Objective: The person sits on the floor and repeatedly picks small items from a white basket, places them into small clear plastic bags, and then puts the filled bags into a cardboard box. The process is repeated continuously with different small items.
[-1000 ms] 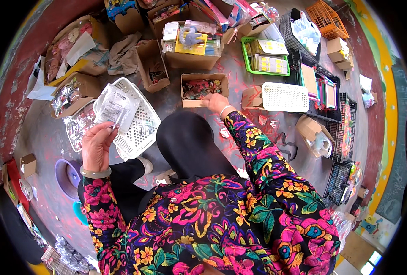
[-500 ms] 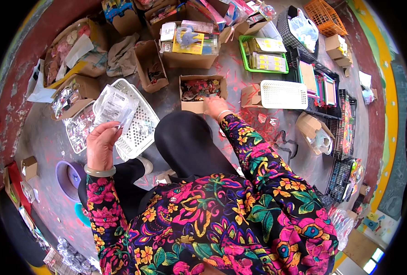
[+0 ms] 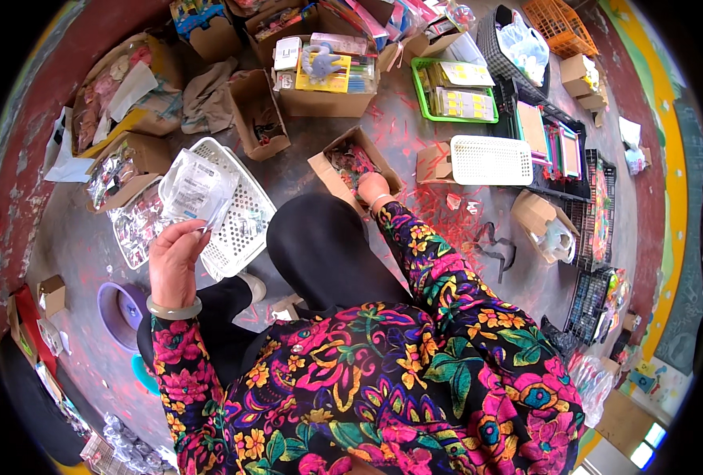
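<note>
My left hand (image 3: pixel 176 265) is raised beside the white perforated basket (image 3: pixel 244 237). Its thumb and fingertips pinch the edge of a clear plastic bag (image 3: pixel 201 190) with a printed label, which hangs over the basket. In front of my knee, my right hand (image 3: pixel 374 188) reaches into a small open cardboard box (image 3: pixel 334 180) at its near right side. Its fingers are curled, and the tips are hidden inside. Small red and dark pieces (image 3: pixel 350 161) lie in the box; what the fingers hold there cannot be made out.
Behind stands a narrow open carton (image 3: pixel 260 119), next to a fuller box (image 3: pixel 327 103). A green basket (image 3: pixel 456 115) and an upturned white basket (image 3: pixel 490 161) are to the right. Black crates (image 3: pixel 596 214) line the right side. A purple basin (image 3: pixel 120 314) sits at left. Red strips litter the floor.
The small cardboard box has turned and now stands at an angle, with my right hand still in it. My left hand has shifted only slightly downward, still pinching.
</note>
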`<act>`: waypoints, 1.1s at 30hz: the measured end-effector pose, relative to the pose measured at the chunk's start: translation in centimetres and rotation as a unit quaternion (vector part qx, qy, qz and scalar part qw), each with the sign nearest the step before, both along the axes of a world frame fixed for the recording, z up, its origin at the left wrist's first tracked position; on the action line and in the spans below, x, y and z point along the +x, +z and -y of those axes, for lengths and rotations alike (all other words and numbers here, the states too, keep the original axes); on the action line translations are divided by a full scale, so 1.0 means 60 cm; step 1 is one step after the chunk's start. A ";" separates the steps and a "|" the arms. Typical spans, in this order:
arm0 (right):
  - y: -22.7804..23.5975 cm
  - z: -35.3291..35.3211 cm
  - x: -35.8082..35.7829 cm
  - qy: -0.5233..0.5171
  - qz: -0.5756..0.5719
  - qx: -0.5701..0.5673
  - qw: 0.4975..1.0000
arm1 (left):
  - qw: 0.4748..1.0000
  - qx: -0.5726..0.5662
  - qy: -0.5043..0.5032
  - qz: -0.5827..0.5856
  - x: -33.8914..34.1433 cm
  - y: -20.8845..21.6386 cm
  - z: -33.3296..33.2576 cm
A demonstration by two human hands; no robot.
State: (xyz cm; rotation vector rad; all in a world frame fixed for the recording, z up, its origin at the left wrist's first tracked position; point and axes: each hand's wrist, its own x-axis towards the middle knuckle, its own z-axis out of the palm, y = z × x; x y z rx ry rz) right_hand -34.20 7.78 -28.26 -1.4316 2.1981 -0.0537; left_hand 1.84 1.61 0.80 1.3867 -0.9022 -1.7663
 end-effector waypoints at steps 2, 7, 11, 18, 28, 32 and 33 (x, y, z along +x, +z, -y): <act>-0.055 0.012 -0.020 0.077 -0.034 0.036 0.996 | 1.000 0.006 0.006 0.002 0.001 0.004 -0.003; -0.221 0.014 -0.060 0.019 -0.036 0.167 0.985 | 1.000 0.009 -0.025 -0.007 -0.025 0.013 0.013; -0.202 0.038 -0.019 -0.059 -0.012 0.136 0.989 | 1.000 0.010 -0.012 0.005 -0.006 0.006 0.003; -0.024 0.066 0.016 -0.132 0.052 0.174 0.975 | 1.000 0.008 -0.001 0.005 0.004 0.004 -0.007; -0.039 0.039 -0.020 0.001 -0.003 0.078 0.997 | 1.000 0.001 -0.003 -0.005 -0.008 0.006 -0.001; 0.006 0.029 -0.020 -0.001 0.100 0.059 0.993 | 1.000 -0.005 -0.003 0.003 0.009 -0.003 -0.006; 0.002 0.023 -0.028 -0.035 0.133 0.046 0.990 | 1.000 -0.005 -0.002 -0.003 0.007 -0.005 -0.003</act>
